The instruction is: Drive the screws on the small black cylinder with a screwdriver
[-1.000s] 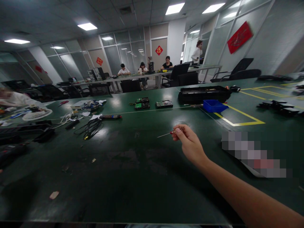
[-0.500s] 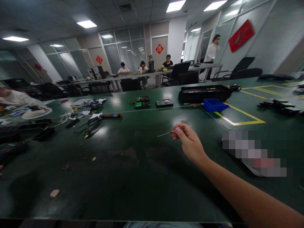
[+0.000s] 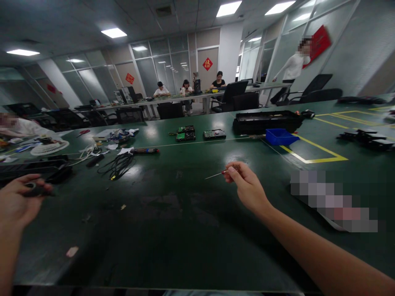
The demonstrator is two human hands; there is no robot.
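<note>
My right hand [image 3: 248, 185] is above the middle of the green table [image 3: 173, 246]. Its fingers pinch a small screwdriver [image 3: 215, 175] by its reddish handle, and the thin metal shaft points left. At the left edge, my left hand [image 3: 23, 199] is raised over the tabletop. A dark, blurred, short object [image 3: 38, 190] sits between its curled fingers; its exact kind cannot be made out. Just beyond that hand lies a long black plastic housing [image 3: 40, 167]. Two hard drives with green circuit boards [image 3: 185, 135] and a silver hard drive [image 3: 214, 134] lie farther back.
A blue scoop-like tray [image 3: 281, 137] and a large black plastic casing [image 3: 268, 121] stand back right. A corded pen-like tool [image 3: 145, 151] lies with its coiled black cable [image 3: 115, 166] at left. A blurred-out flat item [image 3: 331, 203] lies right. People sit and walk beyond.
My left hand has come into view from the left with a dark object in it. My right hand and the screwdriver stay almost still. A person in the background has walked right.
</note>
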